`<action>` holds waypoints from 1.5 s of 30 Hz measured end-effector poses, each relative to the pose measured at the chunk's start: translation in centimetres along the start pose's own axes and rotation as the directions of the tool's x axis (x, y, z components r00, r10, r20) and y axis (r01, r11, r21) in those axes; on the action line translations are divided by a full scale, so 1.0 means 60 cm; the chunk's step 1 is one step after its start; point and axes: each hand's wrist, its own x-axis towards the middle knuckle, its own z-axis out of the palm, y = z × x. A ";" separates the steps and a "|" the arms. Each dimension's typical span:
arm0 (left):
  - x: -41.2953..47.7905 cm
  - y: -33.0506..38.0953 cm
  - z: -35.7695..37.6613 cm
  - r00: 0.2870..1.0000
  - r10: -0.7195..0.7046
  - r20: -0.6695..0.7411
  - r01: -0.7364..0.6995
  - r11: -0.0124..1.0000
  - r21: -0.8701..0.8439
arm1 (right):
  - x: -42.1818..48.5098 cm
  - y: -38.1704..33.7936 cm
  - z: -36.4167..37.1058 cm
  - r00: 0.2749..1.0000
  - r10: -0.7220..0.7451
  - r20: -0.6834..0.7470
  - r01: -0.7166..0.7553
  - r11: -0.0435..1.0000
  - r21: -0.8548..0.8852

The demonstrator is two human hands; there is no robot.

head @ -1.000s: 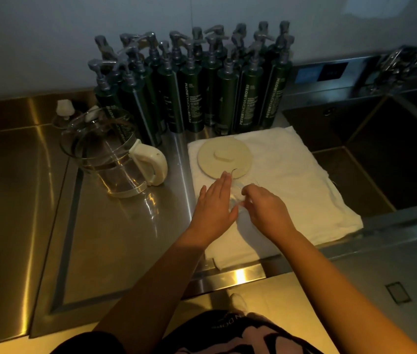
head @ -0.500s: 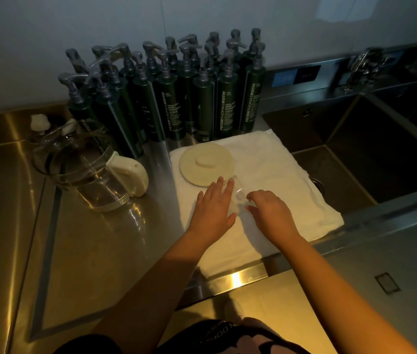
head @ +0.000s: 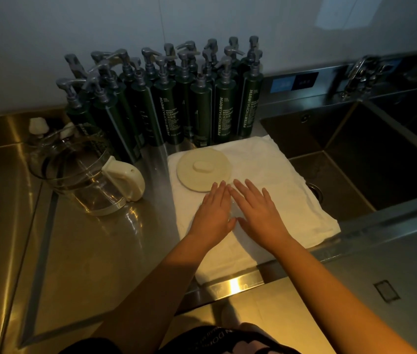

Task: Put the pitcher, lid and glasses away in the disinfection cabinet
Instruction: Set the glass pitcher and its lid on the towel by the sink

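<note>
A clear glass pitcher (head: 74,172) with a cream handle stands on the steel counter at the left. Its round cream lid (head: 203,169) lies flat on the back left part of a white towel (head: 296,198). Just in front of the lid, my left hand (head: 215,213) and my right hand (head: 259,213) lie side by side with straight fingers. A small clear glass (head: 234,209) shows faintly between them, and both hands touch it. Most of the glass is hidden or hard to make out in the dim light.
Several dark green pump bottles (head: 171,108) stand crowded against the back wall behind the towel. A deep steel sink (head: 360,159) opens at the right, with a faucet (head: 358,70) behind it. The towel's right edge hangs over the sink rim.
My right hand went from curled fingers pinching at the glass to flat, straight fingers. Both hands now lie close together over the glass. The view shifted slightly to the right.
</note>
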 end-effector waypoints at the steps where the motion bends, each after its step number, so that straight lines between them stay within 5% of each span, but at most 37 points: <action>1: -0.001 -0.002 0.000 1.000 -0.004 0.005 0.004 1.000 -0.006 | 0.001 -0.001 0.003 1.000 -0.010 0.007 0.010 1.000 -0.002; 21: -0.029 -0.023 0.002 0.997 -0.060 -0.041 0.058 0.998 -0.039 | 0.032 -0.013 0.035 0.997 -0.074 -0.022 0.067 0.973 -0.222; 45: 0.017 0.009 -0.013 0.998 -0.037 -0.044 0.039 0.998 0.045 | 0.048 0.033 0.036 1.000 0.019 -0.011 -0.017 0.990 0.143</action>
